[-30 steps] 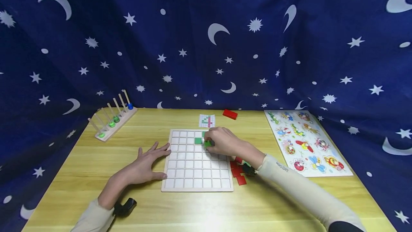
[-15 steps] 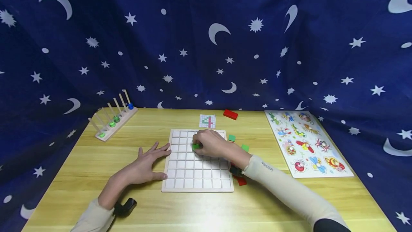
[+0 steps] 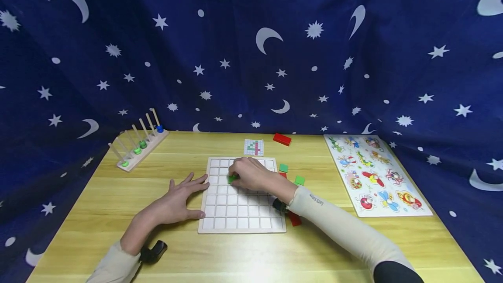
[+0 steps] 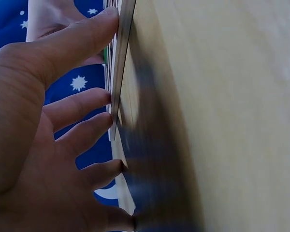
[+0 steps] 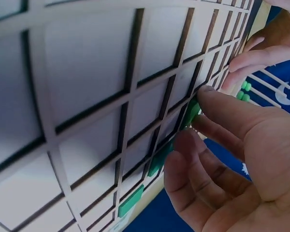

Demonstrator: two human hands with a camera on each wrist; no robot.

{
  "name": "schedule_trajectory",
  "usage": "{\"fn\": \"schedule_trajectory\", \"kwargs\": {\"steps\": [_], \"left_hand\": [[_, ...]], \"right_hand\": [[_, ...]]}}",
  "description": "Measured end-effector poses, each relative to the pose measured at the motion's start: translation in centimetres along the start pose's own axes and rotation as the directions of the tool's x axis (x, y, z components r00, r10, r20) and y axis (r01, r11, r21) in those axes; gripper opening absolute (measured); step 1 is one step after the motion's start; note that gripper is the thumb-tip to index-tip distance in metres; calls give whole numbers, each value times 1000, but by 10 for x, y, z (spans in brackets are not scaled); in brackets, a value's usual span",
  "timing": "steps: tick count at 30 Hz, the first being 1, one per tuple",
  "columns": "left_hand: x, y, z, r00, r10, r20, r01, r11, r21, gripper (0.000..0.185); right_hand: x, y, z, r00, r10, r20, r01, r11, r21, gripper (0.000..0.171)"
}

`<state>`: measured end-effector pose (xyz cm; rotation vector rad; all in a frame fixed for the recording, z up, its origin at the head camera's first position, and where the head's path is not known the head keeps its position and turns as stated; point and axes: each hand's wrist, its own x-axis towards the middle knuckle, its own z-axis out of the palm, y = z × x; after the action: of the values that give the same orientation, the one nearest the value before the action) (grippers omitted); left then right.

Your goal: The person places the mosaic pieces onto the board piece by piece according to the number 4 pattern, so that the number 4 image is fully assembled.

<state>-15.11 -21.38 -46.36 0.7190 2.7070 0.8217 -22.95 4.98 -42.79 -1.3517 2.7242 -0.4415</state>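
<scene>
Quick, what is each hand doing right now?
Left hand: open, flat against the grid board.
Right hand: pinching a green tile.

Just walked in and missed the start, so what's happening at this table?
A person is setting a green tile into the white grid board, pinching it with the right hand. The left hand lies flat on the table, fingers against the board's left edge. Two loose green tiles wait to the board's right.

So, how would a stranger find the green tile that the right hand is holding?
Look at the white grid board in the middle of the wooden table. The right hand rests on its upper rows, pinching one green tile. Two other green tiles lie off the board, untouched.
</scene>
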Motion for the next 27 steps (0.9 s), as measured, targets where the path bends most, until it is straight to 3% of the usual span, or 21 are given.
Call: {"fn": "schedule_trajectory", "kwargs": {"steps": [5, 11, 19, 27], "left_hand": [[0, -1, 2, 1000, 1, 0, -1, 1000, -2, 81], [0, -2, 1, 1000, -2, -4, 2, 1000, -1, 81], [0, -2, -1, 1000, -7, -4, 7, 1000, 5, 81], [2, 1, 0, 1000, -7, 0, 7, 1000, -4, 81]], "right_hand": [[-2, 0, -4, 1000, -1, 1, 1, 1000, 10, 12], [-21, 9, -12, 997, 41, -63, -40, 999, 20, 10], [-59, 24, -21, 993, 85, -81, -81, 996, 45, 15], [-106, 50, -37, 977, 180, -111, -176, 983, 43, 12]]}}
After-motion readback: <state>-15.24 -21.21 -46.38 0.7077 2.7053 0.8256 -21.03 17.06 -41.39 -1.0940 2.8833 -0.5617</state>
